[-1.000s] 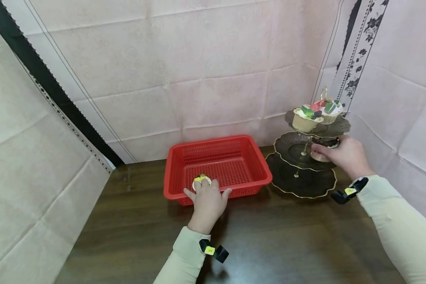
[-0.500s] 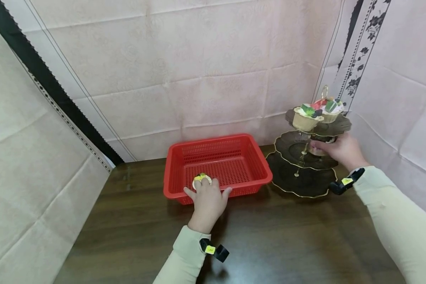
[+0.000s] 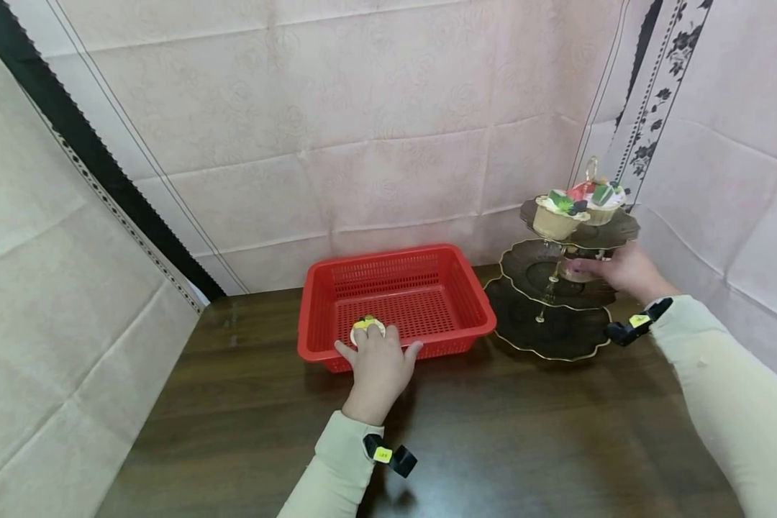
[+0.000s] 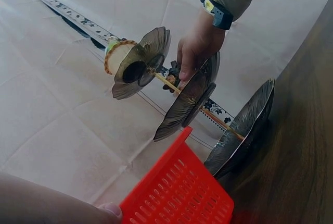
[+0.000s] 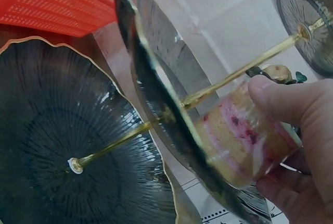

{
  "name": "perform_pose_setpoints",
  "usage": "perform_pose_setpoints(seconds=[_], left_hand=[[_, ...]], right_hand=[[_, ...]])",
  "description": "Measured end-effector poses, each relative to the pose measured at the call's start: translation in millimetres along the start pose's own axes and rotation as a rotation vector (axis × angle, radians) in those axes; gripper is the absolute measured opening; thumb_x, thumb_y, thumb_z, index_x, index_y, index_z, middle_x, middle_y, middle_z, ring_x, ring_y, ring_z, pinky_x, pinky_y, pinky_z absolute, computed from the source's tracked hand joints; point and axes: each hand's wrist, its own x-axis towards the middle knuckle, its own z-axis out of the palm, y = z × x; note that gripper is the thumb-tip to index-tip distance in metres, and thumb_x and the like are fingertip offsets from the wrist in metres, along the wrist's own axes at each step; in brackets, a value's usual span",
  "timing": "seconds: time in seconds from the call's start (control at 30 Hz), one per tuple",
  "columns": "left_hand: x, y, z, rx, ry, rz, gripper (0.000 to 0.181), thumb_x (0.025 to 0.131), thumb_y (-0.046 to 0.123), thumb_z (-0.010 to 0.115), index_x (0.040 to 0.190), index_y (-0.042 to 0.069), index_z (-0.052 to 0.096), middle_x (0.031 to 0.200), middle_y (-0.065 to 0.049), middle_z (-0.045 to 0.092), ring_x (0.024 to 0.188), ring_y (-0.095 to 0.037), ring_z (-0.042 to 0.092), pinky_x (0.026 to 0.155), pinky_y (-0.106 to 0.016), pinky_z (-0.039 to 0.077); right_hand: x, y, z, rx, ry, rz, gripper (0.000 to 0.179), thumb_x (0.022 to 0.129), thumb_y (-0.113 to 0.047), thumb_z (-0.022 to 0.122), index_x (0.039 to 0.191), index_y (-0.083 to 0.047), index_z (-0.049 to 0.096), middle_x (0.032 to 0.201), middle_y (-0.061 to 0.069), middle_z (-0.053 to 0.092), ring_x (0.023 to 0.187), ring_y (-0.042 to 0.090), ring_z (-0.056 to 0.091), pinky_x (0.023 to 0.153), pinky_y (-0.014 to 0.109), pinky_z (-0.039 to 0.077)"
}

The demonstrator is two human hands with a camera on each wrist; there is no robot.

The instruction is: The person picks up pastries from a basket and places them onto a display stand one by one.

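Observation:
My right hand (image 3: 631,273) pinches a small round layered cake (image 5: 244,135) between thumb and fingers. Pink cream bands run round its side, and dark pieces top it. The cake sits on or close over the middle plate (image 5: 177,114) of a three-tier stand, next to the gold post. Two cupcakes, one of them the nearer cupcake (image 3: 557,217), stand on the top plate (image 3: 611,234). My left hand (image 3: 380,370) reaches over the near rim of a red basket (image 3: 485,324), fingers spread. Its fingertips overlap a small yellow-topped cake (image 3: 367,327) inside, partly hidden by them.
The stand's wide bottom plate (image 3: 553,334) rests on the dark wooden table (image 3: 492,439), right of the basket. Pale cloth (image 3: 388,129) hangs behind and on both sides. The upper plates overhang the cake closely.
My right hand has shifted slightly left and back with the layered cake, bringing it further in between the upper plates. The left hand stays as it was over the basket.

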Motion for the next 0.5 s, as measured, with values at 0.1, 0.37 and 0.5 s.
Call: perform_pose_setpoints(seconds=[0.1, 0.37, 0.5], left_hand=[[-0.1, -0.1, 0.0, -0.004, -0.001, 0.000, 0.057, 0.094, 0.059, 0.061, 0.116, 0.007, 0.067, 0.122, -0.024, 0.061, 0.120, -0.049, 0.048, 0.099, -0.084, 0.023], [-0.3, -0.3, 0.6, 0.003, -0.001, 0.001, 0.057, 0.094, 0.059, 0.061, 0.116, 0.007, 0.067, 0.122, -0.024, 0.061, 0.120, -0.049, 0.048, 0.100, -0.083, 0.024], [-0.5, -0.7, 0.8, 0.006, 0.003, 0.004, 0.057, 0.094, 0.059, 0.060, 0.116, 0.007, 0.067, 0.122, -0.024, 0.061, 0.120, -0.049, 0.049, 0.100, -0.083, 0.024]], right_hand=[[-0.1, 0.1, 0.3, 0.046, -0.013, -0.002, 0.074, 0.088, -0.003, 0.077, 0.149, 0.001, 0.036, 0.145, 0.026, 0.045, 0.131, 0.033, 0.039, 0.117, 0.047, 0.026], [3.7, 3.5, -0.2, 0.061, -0.035, 0.009, 0.074, 0.089, -0.001, 0.074, 0.150, 0.003, 0.032, 0.149, 0.031, 0.039, 0.136, 0.046, 0.033, 0.117, 0.060, 0.021], [4.7, 4.9, -0.5, 0.067, -0.051, 0.038, 0.073, 0.091, -0.004, 0.073, 0.151, 0.004, 0.032, 0.150, 0.032, 0.037, 0.138, 0.046, 0.032, 0.117, 0.060, 0.021]])
